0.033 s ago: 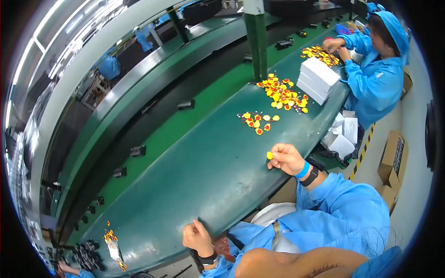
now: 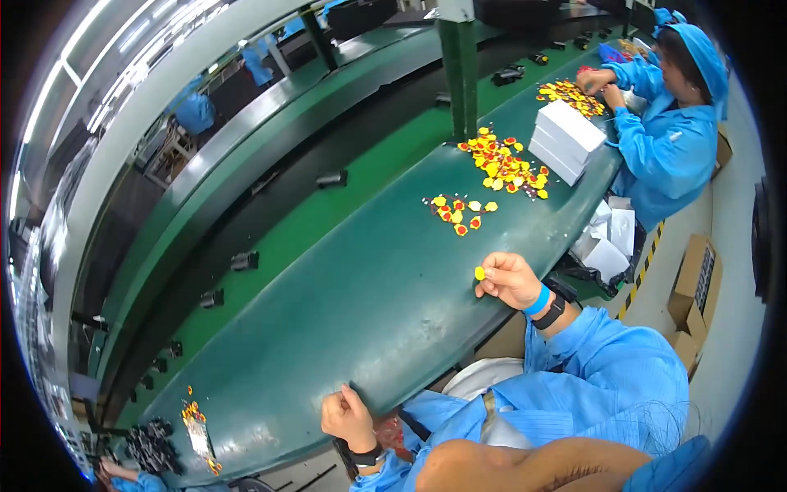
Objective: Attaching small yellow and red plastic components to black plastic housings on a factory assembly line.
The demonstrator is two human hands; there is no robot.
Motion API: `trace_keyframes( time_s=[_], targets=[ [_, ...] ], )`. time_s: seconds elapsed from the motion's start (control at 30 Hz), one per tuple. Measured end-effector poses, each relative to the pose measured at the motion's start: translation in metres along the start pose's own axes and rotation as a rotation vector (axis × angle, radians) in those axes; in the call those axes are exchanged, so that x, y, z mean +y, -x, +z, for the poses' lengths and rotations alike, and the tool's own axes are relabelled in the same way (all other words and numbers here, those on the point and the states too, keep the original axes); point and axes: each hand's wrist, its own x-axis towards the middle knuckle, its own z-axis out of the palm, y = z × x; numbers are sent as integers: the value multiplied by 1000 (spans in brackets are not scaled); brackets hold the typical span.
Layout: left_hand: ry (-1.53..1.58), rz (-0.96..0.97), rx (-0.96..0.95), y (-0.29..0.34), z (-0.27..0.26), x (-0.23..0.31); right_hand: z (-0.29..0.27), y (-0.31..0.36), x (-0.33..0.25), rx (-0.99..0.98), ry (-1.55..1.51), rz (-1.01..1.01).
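Between the thumb and fingers of my right hand [image 2: 510, 280], a small round yellow piece [image 2: 479, 272] is pinched just above the green worktable [image 2: 369, 320]. My left hand [image 2: 348, 418] rests at the table's near edge, fingers curled and thumb raised. What it holds, if anything, is hidden. Beyond my right hand lies a small cluster of yellow and red pieces [image 2: 457, 215] with dark wires. Farther back is a larger heap of the same pieces [image 2: 504, 164].
White boxes [image 2: 566, 141] stand by the heap, near a co-worker in blue [image 2: 676, 139]. A green post [image 2: 457, 82] rises at the table's far side. Black parts [image 2: 244, 261] lie along the green conveyor [image 2: 279, 238]. More pieces [image 2: 195, 418] and a black pile [image 2: 152, 445] lie far left.
The view has shifted very slightly. Both hands keep their poses, and the yellow piece stays pinched in my right hand.
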Motion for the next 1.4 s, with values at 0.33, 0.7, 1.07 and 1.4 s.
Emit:
trace_keyframes(
  time_s=[0.33,0.7,1.07,1.4],
  targets=[
    [60,26,76,-4,2,0,-1,-2,2,-10,27,-63],
    [33,-13,29,-4,1,-1,-2,-3,5,-12,39,-73],
    [1217,-607,-371,-81,-36,-23,-3,-1,2,-5,26,-36],
    [972,-528,-357,-201,-24,-27,-8,3,1,24,90,0]
  ],
)
